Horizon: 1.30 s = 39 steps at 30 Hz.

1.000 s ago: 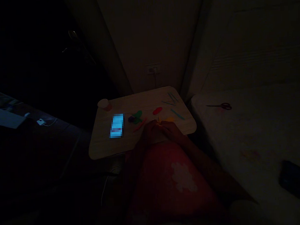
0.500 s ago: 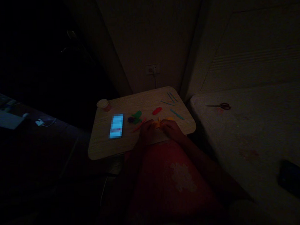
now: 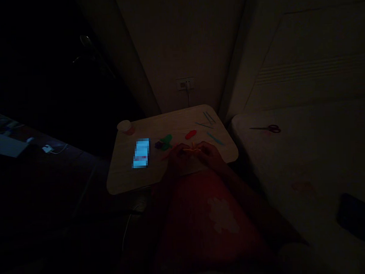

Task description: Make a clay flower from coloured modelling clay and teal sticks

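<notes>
Both my hands are at the near side of a small wood-grained table (image 3: 124, 179), in dim light. My left hand (image 3: 177, 156) and my right hand (image 3: 209, 153) are closed on a piece of orange modelling clay (image 3: 191, 150), held between the fingertips. Just past them lies a red lump of clay (image 3: 191, 134). Green clay (image 3: 167, 142) with a dark purple lump (image 3: 158, 145) sits to the left of them. A reddish-orange stick-like piece (image 3: 167, 156) is partly hidden by my left hand. To the right lies a teal modelling tool (image 3: 215, 138).
A phone with a lit, blurred screen (image 3: 141, 153) lies on the table's left. Behind it stands a small tub (image 3: 126, 127). Several thin sticks (image 3: 208, 119) are at the far right corner. Scissors (image 3: 267, 129) lie on the pale surface at right. A plugged-in socket (image 3: 185, 84) is on the wall.
My hands have turned and shifted slightly, and the orange clay between them now shows as a thinner strip. The yellow-orange piece beside my right hand is no longer visible. Other objects stay put.
</notes>
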Each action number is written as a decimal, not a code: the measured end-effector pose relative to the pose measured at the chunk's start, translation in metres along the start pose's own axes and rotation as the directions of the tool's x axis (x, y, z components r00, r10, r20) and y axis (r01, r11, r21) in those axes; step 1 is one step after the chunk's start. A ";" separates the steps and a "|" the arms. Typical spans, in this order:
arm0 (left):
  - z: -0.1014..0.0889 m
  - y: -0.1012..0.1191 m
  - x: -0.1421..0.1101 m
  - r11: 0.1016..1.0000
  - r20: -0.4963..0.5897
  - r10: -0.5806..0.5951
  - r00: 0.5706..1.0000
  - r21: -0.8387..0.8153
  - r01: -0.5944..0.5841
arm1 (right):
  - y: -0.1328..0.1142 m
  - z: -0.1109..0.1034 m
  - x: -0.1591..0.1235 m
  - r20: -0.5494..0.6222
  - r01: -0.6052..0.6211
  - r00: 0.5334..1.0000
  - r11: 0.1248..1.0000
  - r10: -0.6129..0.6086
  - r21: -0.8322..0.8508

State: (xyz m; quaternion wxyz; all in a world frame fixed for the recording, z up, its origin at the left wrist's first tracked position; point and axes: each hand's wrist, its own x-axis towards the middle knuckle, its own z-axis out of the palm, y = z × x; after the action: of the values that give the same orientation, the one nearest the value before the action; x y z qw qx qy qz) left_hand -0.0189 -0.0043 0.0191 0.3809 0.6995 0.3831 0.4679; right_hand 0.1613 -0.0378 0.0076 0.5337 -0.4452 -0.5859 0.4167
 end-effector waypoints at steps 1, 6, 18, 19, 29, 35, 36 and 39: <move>0.000 0.000 0.000 1.000 -0.002 -0.012 1.000 -0.007 0.011 | 0.000 0.000 0.000 0.000 0.004 1.000 1.000 -0.004 -0.021; -0.002 0.002 0.002 1.000 0.007 -0.021 1.000 -0.006 0.021 | -0.002 0.000 -0.001 0.019 0.020 1.000 0.997 -0.019 -0.073; -0.002 0.000 0.003 0.995 -0.008 -0.057 0.998 0.080 0.057 | -0.005 0.001 -0.001 -0.048 0.032 0.998 0.995 -0.037 -0.097; -0.001 -0.001 0.002 0.997 -0.019 -0.053 0.998 0.059 0.054 | -0.005 0.001 -0.001 -0.052 0.050 0.997 0.995 -0.055 -0.090; 0.000 -0.003 0.006 0.988 -0.093 -0.123 0.988 -0.103 0.113 | -0.005 0.001 0.000 -0.142 0.042 0.988 0.991 -0.060 -0.124; 0.002 0.003 0.005 0.992 -0.084 -0.097 0.992 -0.090 0.089 | -0.008 0.003 -0.001 -0.104 0.078 0.989 0.970 -0.104 -0.228; 0.002 0.004 0.004 0.994 -0.084 -0.089 0.992 -0.075 0.083 | -0.008 0.003 0.000 -0.098 0.087 0.989 0.964 -0.115 -0.251; 0.001 0.005 0.003 0.997 -0.081 -0.072 0.994 -0.011 0.071 | -0.008 0.003 0.000 -0.080 0.128 0.984 0.945 -0.159 -0.302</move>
State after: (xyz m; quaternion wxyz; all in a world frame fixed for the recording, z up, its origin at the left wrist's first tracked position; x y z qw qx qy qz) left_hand -0.0165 -0.0041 0.0249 0.3843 0.6642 0.4212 0.4834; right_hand 0.1572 -0.0400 0.0153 0.5198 -0.4972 -0.6440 0.2606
